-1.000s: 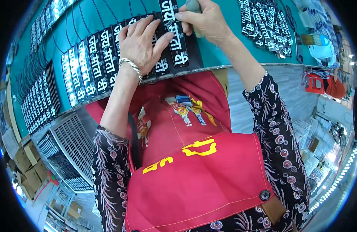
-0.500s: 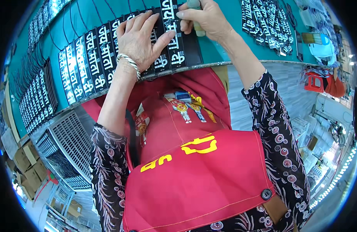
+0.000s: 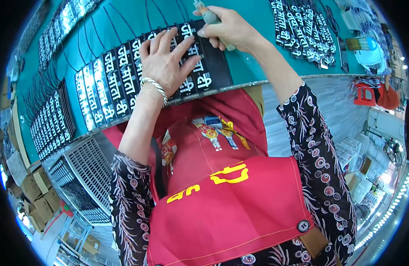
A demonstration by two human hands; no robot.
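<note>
My left hand [image 3: 162, 66] lies spread over a row of black strips [image 3: 118, 71] with white lettering, set side by side along the near table edge. Its fingertips and thumb rest on the strips toward the row's right end. Just right of it, my right hand [image 3: 235, 29] is closed around a small grey-green squeeze bottle [image 3: 210, 17], tilted with its thin tip toward the upper left. My right fingertips are by the top of the rightmost lettered strip [image 3: 202, 80]. A plain black piece [image 3: 220, 71] lies beside that strip. Thin black cords [image 3: 96, 35] run from the strips' far ends.
On the green table [image 3: 253, 66], a pile of lettered strips [image 3: 302, 29] lies at right, with scissors [image 3: 332, 20] beyond. More strips are stacked at left [image 3: 54, 119] and far left [image 3: 65, 29]. A white plastic crate [image 3: 87, 170] stands below the left side; a red stool [image 3: 364, 94] is at right.
The rightmost lettered strip has slid nearer, into line with the row. My right hand has tilted the bottle from upright toward the upper left. My left hand stays on the strips.
</note>
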